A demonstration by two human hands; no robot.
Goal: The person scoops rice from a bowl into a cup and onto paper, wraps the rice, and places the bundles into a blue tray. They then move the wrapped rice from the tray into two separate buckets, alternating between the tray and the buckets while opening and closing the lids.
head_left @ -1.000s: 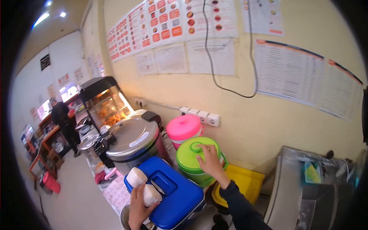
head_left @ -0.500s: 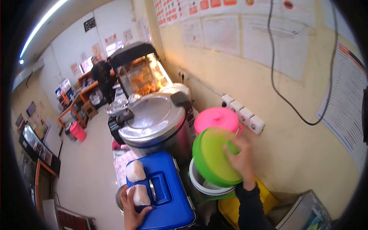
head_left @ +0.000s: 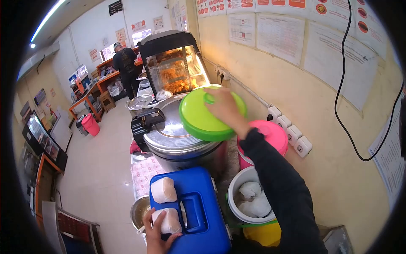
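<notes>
My right hand (head_left: pixel 224 109) holds a green lid (head_left: pixel 201 114) by its knob, over the right part of a large steel pot's metal lid (head_left: pixel 165 134). A white-rimmed bucket (head_left: pixel 234 206) below stands uncovered, with white wrapped bundles (head_left: pixel 255 203) inside. My left hand (head_left: pixel 157 233) has its fingers around a white wrapped packet (head_left: pixel 170 221) on the blue cooler box (head_left: pixel 198 178). A second wrapped packet (head_left: pixel 163 190) sits just beyond it on the same lid.
A pink-lidded container (head_left: pixel 269 135) stands by the wall near white sockets (head_left: pixel 293 134). Behind the pot is a lit food display case (head_left: pixel 173 67). A metal bowl (head_left: pixel 139 211) is left of the cooler. A person (head_left: pixel 125 67) stands far back.
My right hand has carried the green lid up and left, from over the bucket to over the steel pot, exposing the bucket's contents. My left hand stays at the packet.
</notes>
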